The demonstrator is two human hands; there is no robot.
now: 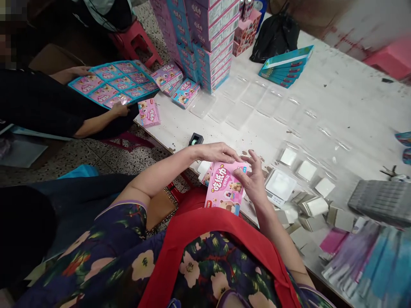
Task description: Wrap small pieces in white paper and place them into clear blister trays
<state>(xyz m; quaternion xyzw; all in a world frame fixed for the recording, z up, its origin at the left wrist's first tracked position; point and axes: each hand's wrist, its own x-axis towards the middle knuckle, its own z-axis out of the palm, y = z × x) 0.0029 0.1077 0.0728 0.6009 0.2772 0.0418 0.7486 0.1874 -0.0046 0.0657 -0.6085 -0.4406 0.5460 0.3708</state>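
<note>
Presently, the left hand [220, 152] lies along the upper edge of a pink printed box [221, 188], fingers bent; whether it grips cannot be told. The right hand [254, 176] holds the box at its right side, thumb on the printed face, fingers partly spread. The box is at the near edge of the surface [340, 98], before a red cloth band [237, 220]. Right of it stands a white scale [281, 185], near white blocks [306, 170]. Clear trays [247, 100] lie beyond, beside stacked boxes [210, 64].

The white table [346, 87] bears stacked boxes [213, 60], clear trays [248, 94], a black bag [276, 34].
</note>
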